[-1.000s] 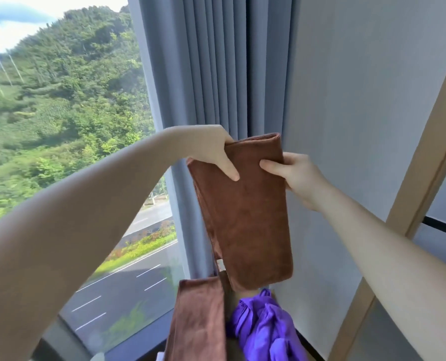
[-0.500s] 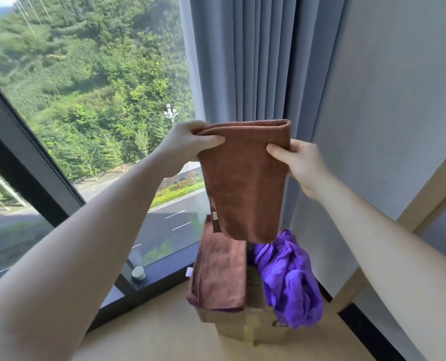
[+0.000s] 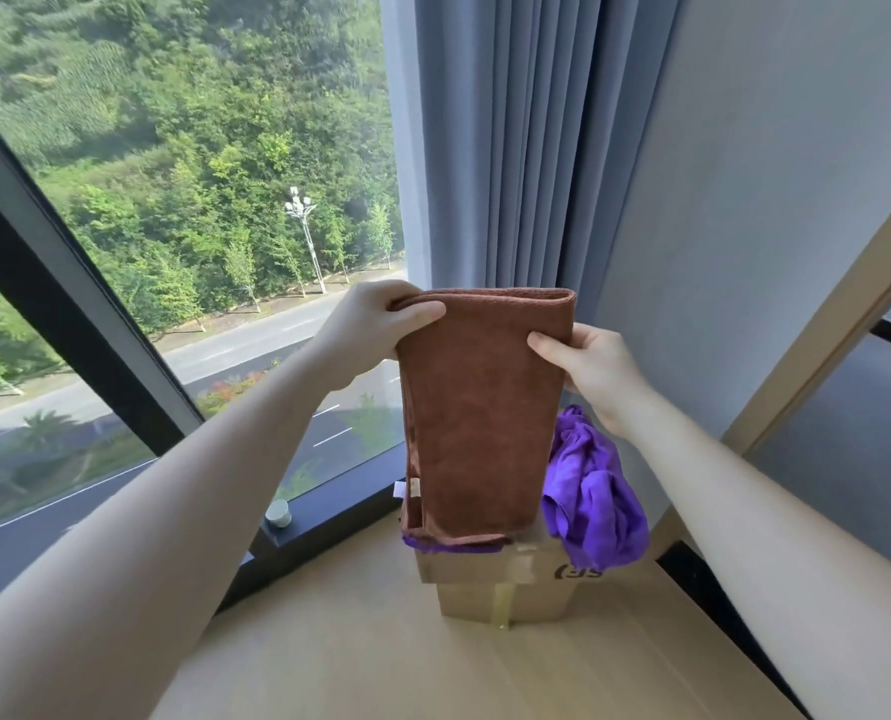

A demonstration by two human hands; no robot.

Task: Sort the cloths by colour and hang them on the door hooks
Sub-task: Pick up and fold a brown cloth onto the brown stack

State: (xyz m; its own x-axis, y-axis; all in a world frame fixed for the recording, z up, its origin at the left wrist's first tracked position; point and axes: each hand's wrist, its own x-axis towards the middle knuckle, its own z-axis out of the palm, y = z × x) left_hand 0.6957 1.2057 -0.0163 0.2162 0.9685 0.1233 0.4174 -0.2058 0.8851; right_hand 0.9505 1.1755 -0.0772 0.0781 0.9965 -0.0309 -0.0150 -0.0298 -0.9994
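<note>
1. As I judge it, the task is at an early stage. No door and no hooks show in my view, and I see nothing hung up.
2. The sorting looks under way. I hold one brown cloth (image 3: 485, 407) up in front of me, and a purple cloth (image 3: 594, 491) lies crumpled over the right side of the cardboard box (image 3: 505, 589) on the floor.
3. A thin purple edge also shows on the box top under the brown cloth's lower end. I cannot tell whether it belongs to the same purple cloth or to another one.
4. What I judge is left: finish grouping the colours, carry them to the door and hang each one.
5. My left hand (image 3: 375, 324) pinches the upper left corner of the brown cloth, thumb across the front and fingers curled behind.
6. My right hand (image 3: 588, 366) grips the right edge a little lower, thumb in front and the other fingers hidden behind the fabric.
7. The brown cloth is doubled over, with a rounded fold along the top, and hangs long and flat between the window (image 3: 173, 252) and the grey curtain (image 3: 511, 148).
8. It looks like soft, matt pile. A small white label (image 3: 399, 489) sticks out low on its left edge, and its lower end reaches the box top; whether it touches I cannot tell.
</note>
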